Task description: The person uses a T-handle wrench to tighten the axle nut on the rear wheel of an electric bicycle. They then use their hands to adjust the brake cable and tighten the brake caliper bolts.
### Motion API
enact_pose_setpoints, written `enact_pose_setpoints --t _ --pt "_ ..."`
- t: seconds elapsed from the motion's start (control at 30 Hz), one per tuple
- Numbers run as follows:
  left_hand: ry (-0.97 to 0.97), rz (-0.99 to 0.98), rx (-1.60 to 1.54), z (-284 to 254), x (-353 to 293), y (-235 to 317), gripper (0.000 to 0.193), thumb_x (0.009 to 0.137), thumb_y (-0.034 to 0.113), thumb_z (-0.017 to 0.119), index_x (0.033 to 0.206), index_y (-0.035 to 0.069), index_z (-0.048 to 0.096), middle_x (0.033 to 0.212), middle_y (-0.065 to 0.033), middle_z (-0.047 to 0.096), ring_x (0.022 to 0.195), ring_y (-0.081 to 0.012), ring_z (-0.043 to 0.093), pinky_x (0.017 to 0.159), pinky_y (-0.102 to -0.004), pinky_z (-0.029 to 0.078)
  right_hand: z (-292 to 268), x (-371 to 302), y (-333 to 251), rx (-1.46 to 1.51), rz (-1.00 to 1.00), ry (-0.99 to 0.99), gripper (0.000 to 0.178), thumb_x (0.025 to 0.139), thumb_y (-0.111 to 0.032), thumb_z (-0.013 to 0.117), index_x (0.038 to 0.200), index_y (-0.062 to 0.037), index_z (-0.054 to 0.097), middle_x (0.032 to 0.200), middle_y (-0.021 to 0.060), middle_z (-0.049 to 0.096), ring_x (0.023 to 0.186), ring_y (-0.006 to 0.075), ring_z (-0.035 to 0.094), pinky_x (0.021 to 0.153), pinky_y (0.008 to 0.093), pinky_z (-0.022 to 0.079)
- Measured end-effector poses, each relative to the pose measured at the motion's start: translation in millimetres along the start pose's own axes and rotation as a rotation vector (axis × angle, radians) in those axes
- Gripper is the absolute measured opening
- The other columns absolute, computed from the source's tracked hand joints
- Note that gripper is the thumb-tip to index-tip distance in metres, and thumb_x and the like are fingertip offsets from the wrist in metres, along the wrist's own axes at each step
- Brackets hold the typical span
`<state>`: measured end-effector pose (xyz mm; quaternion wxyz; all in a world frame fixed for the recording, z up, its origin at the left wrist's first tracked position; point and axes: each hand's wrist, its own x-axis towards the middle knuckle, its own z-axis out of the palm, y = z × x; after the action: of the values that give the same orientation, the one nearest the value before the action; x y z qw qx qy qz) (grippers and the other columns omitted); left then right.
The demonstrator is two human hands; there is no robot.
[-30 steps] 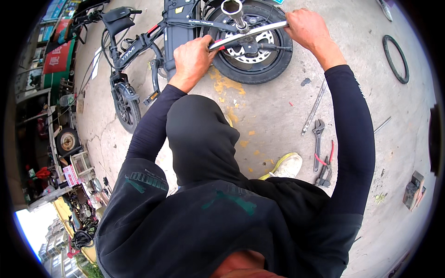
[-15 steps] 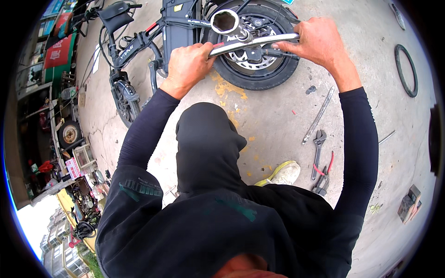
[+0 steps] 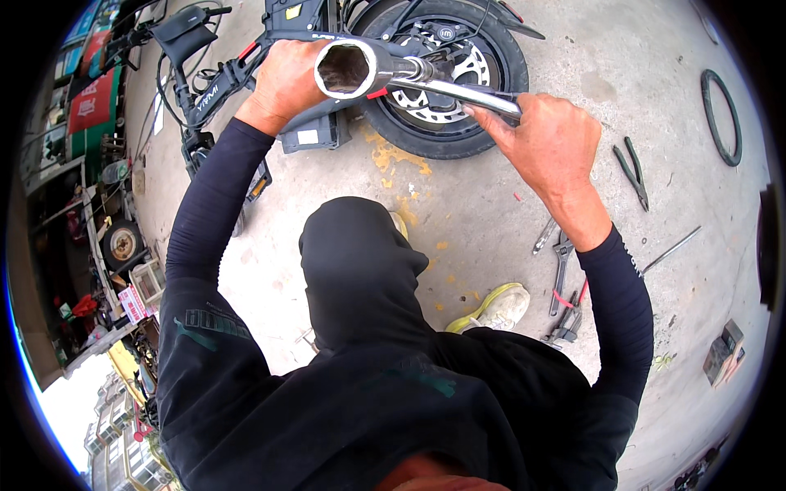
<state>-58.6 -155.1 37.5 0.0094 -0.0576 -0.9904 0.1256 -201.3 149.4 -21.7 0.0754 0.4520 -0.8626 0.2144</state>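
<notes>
A chrome socket wrench with a large hollow socket and a sliding cross bar is up in front of me, its socket mouth facing me. My right hand is closed round the bar's right end, thumb along it. At the socket's left rim, my left hand is closed, its fingertips hidden behind the socket. Beyond the tool is the rear wheel of a black folding electric bike, with a brake disc at its hub.
Right of my foot lie an adjustable wrench, red-handled pliers and a flat metal bar. Dark-handled pliers, a thin rod and a black tyre are farther right. A small block sits near the right rim.
The socket wrench has come nearer, its socket swinging left and down. My left hand has shifted left, my right hand lower. Dark-handled pliers now show beside my right hand.
</notes>
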Motion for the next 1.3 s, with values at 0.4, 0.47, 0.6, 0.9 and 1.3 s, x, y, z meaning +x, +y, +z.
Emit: enact_pose_setpoints --t 0.4,0.47,0.6,0.9,1.3 --pt "0.046 0.326 0.118 0.2 50.7 -52.0 0.025 0.084 0.031 0.079 0.082 0.013 0.062 0.072 -0.007 0.063 0.062 -0.0289 0.064 0.056 -0.0382 0.05 -0.1 -40.5 -52.8 0.127 0.229 -0.049 0.042 0.089 -0.041 0.074 0.068 -0.0073 0.061 0.063 0.0108 0.064 0.061 0.0316 0.068 0.05 0.045 0.049" --pt "0.15 0.277 0.05 -8.7 57.9 -37.8 0.033 0.077 0.031 0.079 0.066 0.013 0.055 0.064 -0.0066 0.058 0.053 -0.0301 0.061 0.048 -0.0407 0.045 -4.9 -38.6 -51.5 0.186 0.272 -0.176 0.042 0.09 -0.041 0.073 0.07 -0.0056 0.063 0.067 0.0135 0.067 0.062 0.0316 0.069 0.052 0.0441 0.05" --pt "0.37 0.115 0.197 23.0 58.6 -38.6 0.043 0.072 0.038 0.09 0.102 0.02 0.066 0.087 -0.0015 0.064 0.081 -0.0221 0.069 0.068 -0.0338 0.055 -7.7 -22.6 -14.7 0.47 0.276 -0.47 0.049 0.094 -0.046 0.071 0.072 -0.0017 0.065 0.064 0.0134 0.067 0.053 0.0237 0.066 0.048 0.0383 0.049" --pt "0.488 0.019 0.287 26.4 42.1 -30.2 0.015 0.077 0.034 0.079 0.075 0.02 0.073 0.074 0.0039 0.066 0.072 -0.0165 0.068 0.062 -0.0315 0.053 -14.6 15.8 -6.5 0.88 0.529 -1.288 0.058 0.096 -0.052 0.065 0.062 -0.0054 0.057 0.055 0.0057 0.055 0.044 0.0164 0.058 0.042 0.029 0.042" --pt "0.567 0.222 0.217 24.4 71.6 -47.9 0.022 0.076 0.026 0.08 0.071 0.014 0.062 0.069 0.0014 0.058 0.062 -0.0187 0.06 0.055 -0.0334 0.048 1.0 -7.0 -24.4 0.841 0.498 -0.968 0.048 0.096 -0.038 0.063 0.068 -0.0008 0.056 0.059 0.0107 0.054 0.052 0.0244 0.056 0.054 0.0398 0.045"
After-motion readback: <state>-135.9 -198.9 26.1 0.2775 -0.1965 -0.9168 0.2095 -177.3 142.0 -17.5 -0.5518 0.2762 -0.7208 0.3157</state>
